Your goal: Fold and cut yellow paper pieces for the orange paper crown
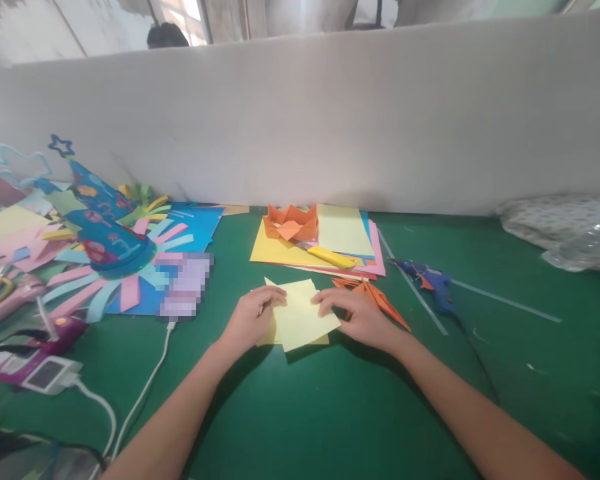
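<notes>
Between my two hands is a pale yellow sheet of paper (300,317), tilted over another yellow sheet (317,339) that lies on the green table. My left hand (253,313) grips its left side, with thumb and fingers closed at the edge. Closed on the upper right side is my right hand (357,315). Folded orange paper pieces (383,303) lie partly under and beyond my right hand. Just past the sheets, a yellow utility knife (331,257) rests on a stack of coloured paper (345,230), beside an orange folded paper crown (293,223).
A blue glue gun (433,283) with a dark cord and clear glue sticks (505,300) lie at the right. Blue party hats (113,227) with paper strips stand at the left, near a white cable (147,380). A white partition (300,127) borders the table's back.
</notes>
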### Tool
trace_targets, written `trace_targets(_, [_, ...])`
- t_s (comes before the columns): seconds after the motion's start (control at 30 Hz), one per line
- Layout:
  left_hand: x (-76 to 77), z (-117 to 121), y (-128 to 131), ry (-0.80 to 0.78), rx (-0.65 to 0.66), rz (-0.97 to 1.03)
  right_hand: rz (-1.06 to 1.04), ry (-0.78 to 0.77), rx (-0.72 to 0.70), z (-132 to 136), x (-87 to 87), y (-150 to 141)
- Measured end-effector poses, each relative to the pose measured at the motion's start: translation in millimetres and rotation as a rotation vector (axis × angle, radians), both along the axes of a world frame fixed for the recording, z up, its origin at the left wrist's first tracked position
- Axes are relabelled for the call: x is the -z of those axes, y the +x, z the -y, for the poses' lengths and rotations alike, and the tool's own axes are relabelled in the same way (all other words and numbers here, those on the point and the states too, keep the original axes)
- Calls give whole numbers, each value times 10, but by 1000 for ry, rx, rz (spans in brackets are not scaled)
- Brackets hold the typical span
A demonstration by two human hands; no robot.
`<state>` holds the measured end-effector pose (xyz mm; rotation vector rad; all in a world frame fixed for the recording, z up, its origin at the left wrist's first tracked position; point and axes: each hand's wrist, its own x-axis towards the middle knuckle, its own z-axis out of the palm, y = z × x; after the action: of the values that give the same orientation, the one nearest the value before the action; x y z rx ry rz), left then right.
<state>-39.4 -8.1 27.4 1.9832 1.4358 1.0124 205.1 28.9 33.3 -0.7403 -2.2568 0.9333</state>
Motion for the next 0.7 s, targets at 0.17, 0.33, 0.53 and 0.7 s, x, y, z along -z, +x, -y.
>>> trace_targets(0.17, [56, 49, -10, 66, 9, -194, 159, 185, -152, -4, 58, -27])
trace_targets(0.33, [-16, 71, 1, 127, 55, -325, 219, 257, -194, -28, 48, -25])
trace_targets(0.53, [-26, 79, 56, 123, 79, -364, 267, 225, -197, -40, -28, 3])
trace_targets(0.7, [-42, 83, 96, 50, 86, -372, 253, 101, -133, -49, -69, -22])
